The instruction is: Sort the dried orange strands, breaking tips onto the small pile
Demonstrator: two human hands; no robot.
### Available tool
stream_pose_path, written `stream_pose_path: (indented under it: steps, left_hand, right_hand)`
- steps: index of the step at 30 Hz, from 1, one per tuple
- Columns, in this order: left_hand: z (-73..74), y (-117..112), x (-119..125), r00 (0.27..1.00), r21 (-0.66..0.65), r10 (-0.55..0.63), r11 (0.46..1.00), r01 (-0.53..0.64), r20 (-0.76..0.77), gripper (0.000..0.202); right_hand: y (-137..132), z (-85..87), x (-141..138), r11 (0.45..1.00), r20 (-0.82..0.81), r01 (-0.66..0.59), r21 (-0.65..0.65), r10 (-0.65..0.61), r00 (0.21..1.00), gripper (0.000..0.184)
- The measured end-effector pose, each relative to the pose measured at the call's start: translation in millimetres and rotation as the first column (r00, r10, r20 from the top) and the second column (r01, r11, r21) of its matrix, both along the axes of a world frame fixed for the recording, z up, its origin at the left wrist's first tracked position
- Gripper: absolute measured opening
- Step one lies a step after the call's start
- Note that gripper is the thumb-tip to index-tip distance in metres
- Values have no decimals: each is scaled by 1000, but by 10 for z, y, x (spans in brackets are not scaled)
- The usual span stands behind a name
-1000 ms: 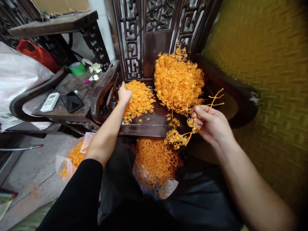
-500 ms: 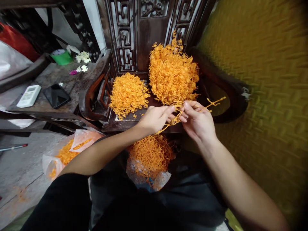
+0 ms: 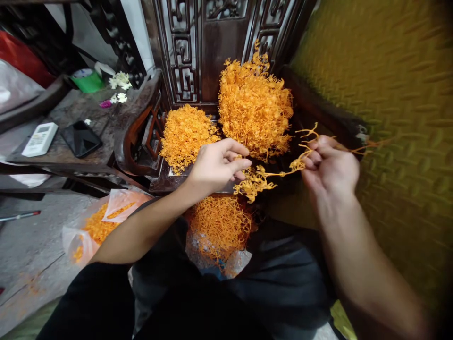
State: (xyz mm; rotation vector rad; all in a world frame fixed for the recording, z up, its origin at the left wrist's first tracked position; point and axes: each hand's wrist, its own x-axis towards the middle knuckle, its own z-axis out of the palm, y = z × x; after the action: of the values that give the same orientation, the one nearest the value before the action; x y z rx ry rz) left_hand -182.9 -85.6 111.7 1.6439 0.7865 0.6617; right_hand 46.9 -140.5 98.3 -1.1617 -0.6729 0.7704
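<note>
Between my hands stretches a branched orange plastic sprig, thin and stringy, with small flower-like tips. My left hand pinches at its clustered end, thumb and fingers close together; a bit of orange shows at the fingertips. My right hand is closed on the stem side, and more thin stems stick out past its fingers. Behind them a tall heap of orange sprigs rests on the dark wooden chair. To its left is a lower pile of small orange pieces.
Below my hands, a clear bag holds orange stems between my legs. Another plastic bag of orange pieces lies on the floor at left. A side table carries a white remote, a phone and green tape.
My right hand has moved right, away from my left hand, drawing stems with it. My left hand has shifted slightly left and up. The sprig now stretches across the gap.
</note>
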Motion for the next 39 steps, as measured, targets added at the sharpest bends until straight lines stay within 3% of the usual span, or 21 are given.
stream_pose_path:
  steps: [2, 6, 10, 13, 16, 19, 20, 22, 23, 25, 28, 31, 33, 35, 36, 38, 39]
  left_hand:
    - [-10, -6, 6, 997, -9, -78, 997, 78, 5, 16]
    - [-125, -44, 157, 968, 238, -245, 938, 252, -59, 14]
    - [-163, -76, 298, 977, 284, -155, 940, 191, -144, 12]
    - [-83, -85, 278, 985, 306, -82, 944, 125, -149, 11]
    - [20, -29, 119, 972, 226, -153, 955, 192, -177, 13]
    - [38, 219, -126, 958, 74, -225, 968, 241, -180, 15]
    - [13, 359, -207, 965, 58, -181, 979, 194, -188, 16]
    - [-84, 705, -352, 958, 87, 51, 996, -27, -281, 16]
    - [-153, 895, -412, 925, 149, 218, 973, -179, -313, 21]
    - [-314, 1254, -508, 803, 291, 497, 862, -414, -328, 32]
    - [-546, 1630, -612, 666, 488, 669, 725, -487, -329, 24]
    - [-652, 1772, -674, 600, 563, 715, 679, -471, -360, 28]
    - [-625, 1753, -656, 575, 596, 737, 653, -468, -355, 36]
    - [-541, 1636, -557, 614, 634, 728, 636, -439, -305, 46]
    - [-491, 1534, -476, 670, 643, 689, 651, -404, -277, 49]
    - [-404, 1241, -272, 837, 627, 494, 735, -257, -236, 49]
    - [-374, 1062, -163, 946, 560, 248, 823, -91, -211, 48]
  right_hand:
    - [1, 12, 19, 997, -22, -74, -17, 74, 997, 34]
    - [-4, 49, -327, 984, -149, -172, 39, 176, 973, 41]
    - [-10, 72, -595, 984, -183, -164, 72, 175, 967, 42]
    - [9, 74, -517, 985, -183, -158, 64, 167, 969, 35]
    - [39, 94, -224, 1000, -223, 5, 22, 0, 975, 22]
    - [44, 113, 108, 961, -270, 272, 45, -250, 930, 31]
    - [37, 108, 179, 957, -282, 287, 34, -267, 922, 31]
    - [13, 81, 223, 978, -291, 208, -14, -203, 935, 29]
    - [-1, 62, 199, 991, -285, 132, -38, -137, 949, 26]
    - [-28, 26, 91, 998, -253, -31, -57, 15, 967, 21]
    - [-54, -2, -78, 979, -176, -205, -24, 197, 964, 29]
    - [-61, -6, -146, 954, -127, -298, 4, 296, 947, 38]
    - [-61, -4, -155, 937, -108, -349, 15, 349, 931, 39]
    - [-63, 5, -173, 917, -124, -398, 28, 398, 909, 40]
    - [-66, 16, -194, 908, -150, -417, 42, 418, 896, 41]
    - [-73, 54, -256, 897, -221, -433, 93, 442, 869, 42]
    - [-76, 80, -292, 895, -253, -429, 124, 447, 858, 42]
